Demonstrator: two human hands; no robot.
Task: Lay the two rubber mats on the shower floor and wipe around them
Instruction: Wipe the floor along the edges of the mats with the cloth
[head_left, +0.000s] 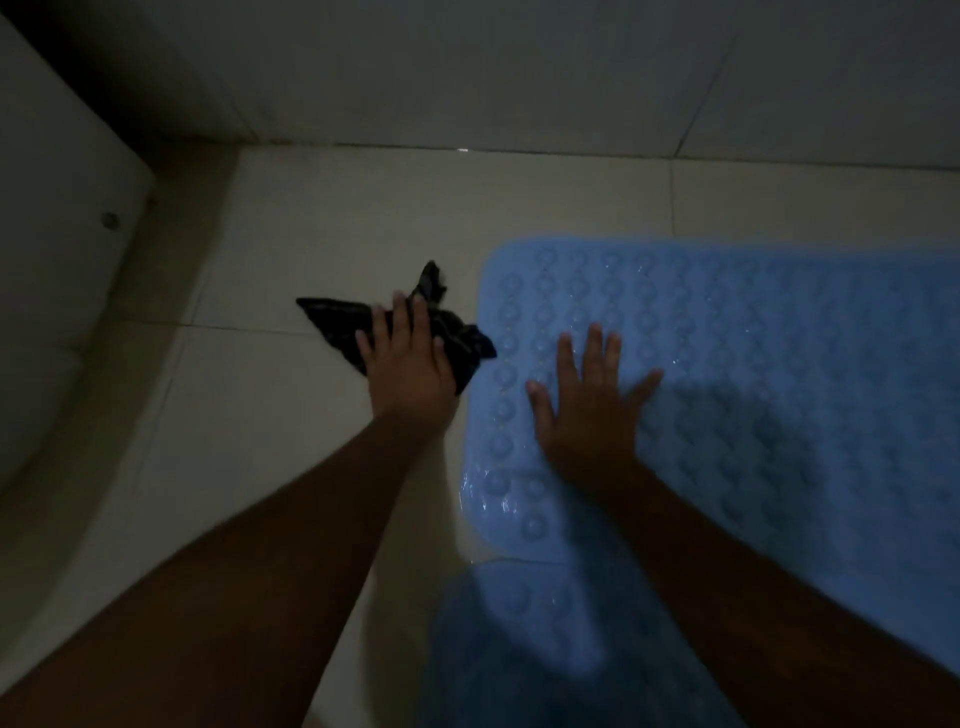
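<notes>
A: Left hand (410, 364) is flat on a dark cloth (457, 338), fingers spread over it, pressing it onto the floor tile (291, 249). Cloth corners stick out past the fingers to the left, top and right.

B: Grip or just pressing?

A: Pressing from above, palm down. Can't tell if the fingers curl under the cloth.

B: Right hand?

A: Right hand (587, 405) is wide open, fingers splayed, palm down on the blue rubber mat (779, 364). Holding nothing.

B: Where's the mat?

A: Lying flat on the floor, right half of frame, rounded corner toward the cloth. Rows of round suction-cup bumps across it, some wet glints near the left edge. Far edge sits apart from the wall (519, 78), with a strip of tile between.

B: Second mat?

A: Second blue mat (519, 649) is at the bottom of the frame, in shadow. Its rounded top edge meets the near edge of the first mat; can't tell whether they overlap or just touch.

B: Cloth vs mat?

A: Cloth is just beside the first mat's left edge, on bare tile; contact unclear.

B: Anything else?

A: White curved fixture (57, 260) at far left, with a small round cap on it. Lighting is dim, frame is soft.
</notes>
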